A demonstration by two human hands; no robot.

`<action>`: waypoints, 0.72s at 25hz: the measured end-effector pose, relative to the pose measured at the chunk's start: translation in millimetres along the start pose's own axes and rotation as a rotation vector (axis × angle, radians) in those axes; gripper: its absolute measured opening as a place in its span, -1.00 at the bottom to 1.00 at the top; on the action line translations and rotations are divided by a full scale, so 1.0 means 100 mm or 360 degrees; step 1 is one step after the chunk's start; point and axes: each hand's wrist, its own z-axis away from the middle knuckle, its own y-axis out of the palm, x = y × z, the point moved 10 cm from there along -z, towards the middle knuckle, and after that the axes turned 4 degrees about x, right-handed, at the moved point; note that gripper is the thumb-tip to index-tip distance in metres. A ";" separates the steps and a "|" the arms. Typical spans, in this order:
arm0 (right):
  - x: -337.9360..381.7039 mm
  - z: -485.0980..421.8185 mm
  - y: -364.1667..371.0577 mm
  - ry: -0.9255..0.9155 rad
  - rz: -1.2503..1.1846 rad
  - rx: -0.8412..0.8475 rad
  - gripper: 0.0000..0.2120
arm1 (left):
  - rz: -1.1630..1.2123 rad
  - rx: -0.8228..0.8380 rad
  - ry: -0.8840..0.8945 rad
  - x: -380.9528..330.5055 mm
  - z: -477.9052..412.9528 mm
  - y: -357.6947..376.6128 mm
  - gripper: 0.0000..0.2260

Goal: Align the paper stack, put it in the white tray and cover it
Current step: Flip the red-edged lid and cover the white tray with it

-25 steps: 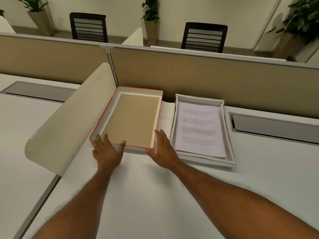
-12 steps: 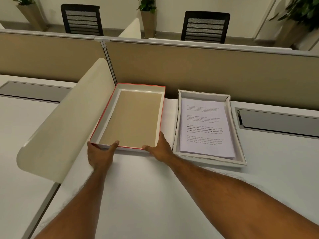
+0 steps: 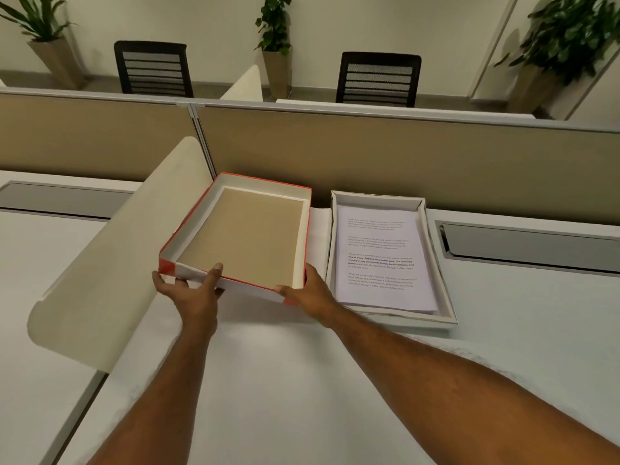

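Desk point(image 3: 302, 380); hands point(image 3: 193, 290) gripping tilted lid point(image 3: 241, 236).

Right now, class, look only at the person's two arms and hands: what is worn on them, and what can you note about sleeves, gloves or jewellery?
Both forearms are bare to the frame's edge: no sleeves show. The left hand and right hand wear no gloves, and no ring, watch or bracelet is visible.

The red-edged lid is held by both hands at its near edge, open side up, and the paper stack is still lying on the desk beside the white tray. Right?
One thing is wrong: the paper stack already lies inside the white tray, not on the desk, as the head view shows. Both the left hand and right hand do hold the red-edged lid at its near edge, open side up.
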 end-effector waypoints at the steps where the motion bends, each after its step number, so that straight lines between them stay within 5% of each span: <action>1: 0.03 0.04 -0.03 0.0002 0.0031 0.0027 -0.35 | 0.0011 0.0002 0.0016 -0.06 0.03 0.04 -0.04; 4: 0.10 0.17 -0.25 0.0073 0.0245 -0.0060 -0.35 | -0.0102 0.0012 0.0151 -0.26 0.16 0.22 -0.25; 7: 0.28 0.27 -0.48 0.0107 0.0443 -0.0225 -0.23 | -0.0233 0.0077 0.0295 -0.45 0.34 0.47 -0.25; 18: 1.47 0.51 -0.62 -0.0115 -0.0189 -0.0133 -0.27 | -0.0780 0.0301 0.0744 -0.69 1.20 1.41 -0.18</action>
